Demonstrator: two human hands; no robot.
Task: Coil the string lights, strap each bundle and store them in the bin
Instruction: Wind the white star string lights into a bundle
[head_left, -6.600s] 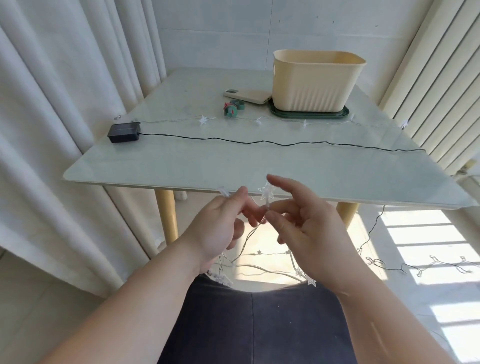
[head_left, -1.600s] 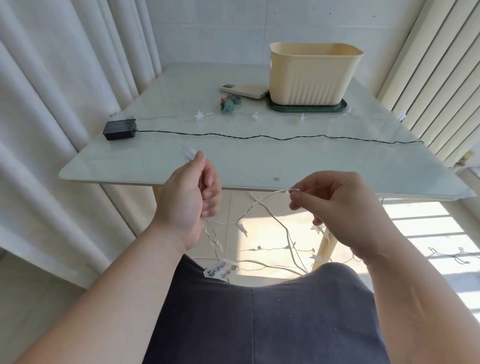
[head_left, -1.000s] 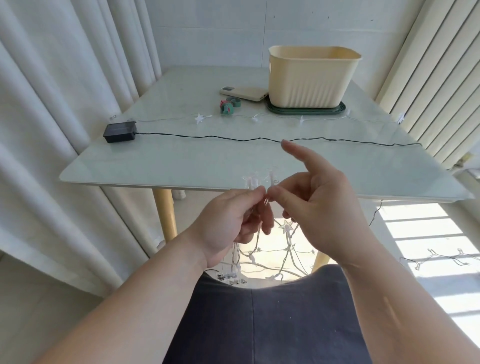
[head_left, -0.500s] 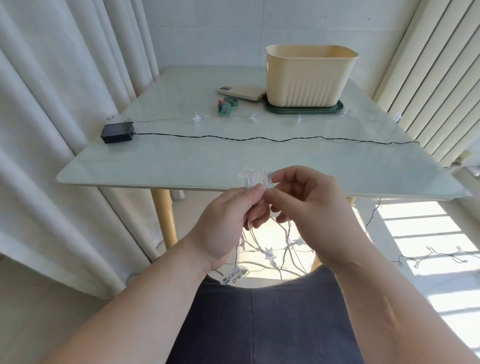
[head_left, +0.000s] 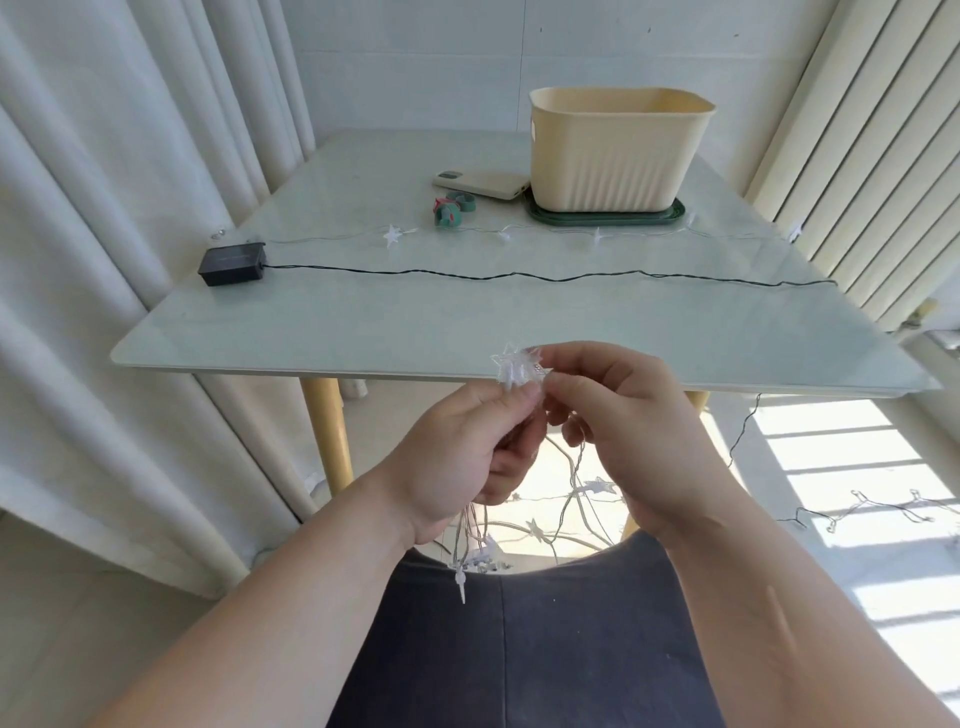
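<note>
Just off the worktop's (head_left: 415, 327) near edge, your left grip (head_left: 457, 457) and right grip (head_left: 634, 436) both pinched one small cluster of clear star lights (head_left: 519, 370), with wires hanging in loops below. One cream bin (head_left: 618, 150) stood near the far right corner on one green tray (head_left: 602, 219). Beside it lay one flat phone-like device (head_left: 483, 184) and two rolled straps (head_left: 449, 209). Between you and the bin, one black wire (head_left: 519, 275) ran from one black box (head_left: 232, 265) at the left edge to the right edge, with one clear strand (head_left: 392, 235) just behind.
</note>
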